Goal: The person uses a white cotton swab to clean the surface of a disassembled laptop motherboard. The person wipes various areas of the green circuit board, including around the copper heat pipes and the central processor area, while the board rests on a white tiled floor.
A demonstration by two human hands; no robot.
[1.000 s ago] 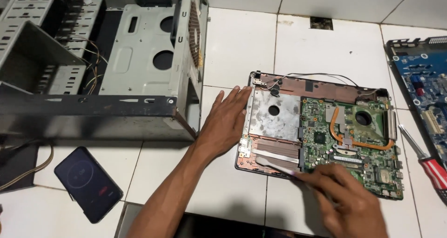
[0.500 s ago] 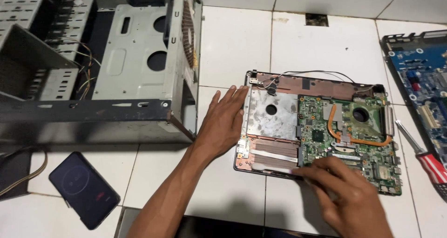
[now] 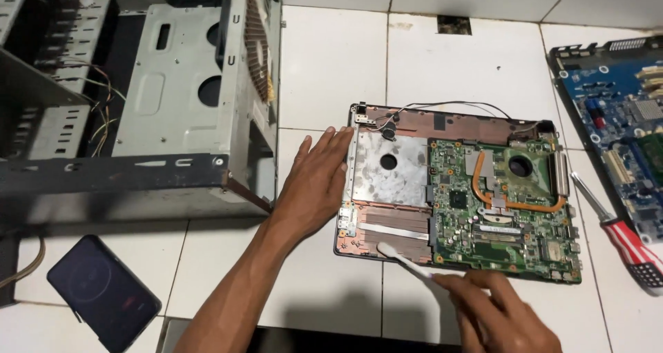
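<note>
Since a second ago the view has shifted so that the opened laptop base (image 3: 456, 194) sits a little lower and further right, and the right hand (image 3: 501, 315) has drawn back toward its near edge; the left hand (image 3: 314, 180) stays flat against its left rim. The laptop base lies on the tiled floor (image 3: 331, 70), just right of the grey desktop case (image 3: 186, 97), with its long axis running left to right and its hinge edge away from the person. Its cover is already off, the green board (image 3: 504, 208) and copper heat pipe (image 3: 514, 202) bared; by my judgement the cleaning is midway, the left half being worked. The right hand pinches a white brush (image 3: 404, 260), whose head rests on the base's near-left corner, handle slanting down-right. A red screwdriver (image 3: 621, 236) lies right of the base, a dark phone (image 3: 103, 291) well left.
</note>
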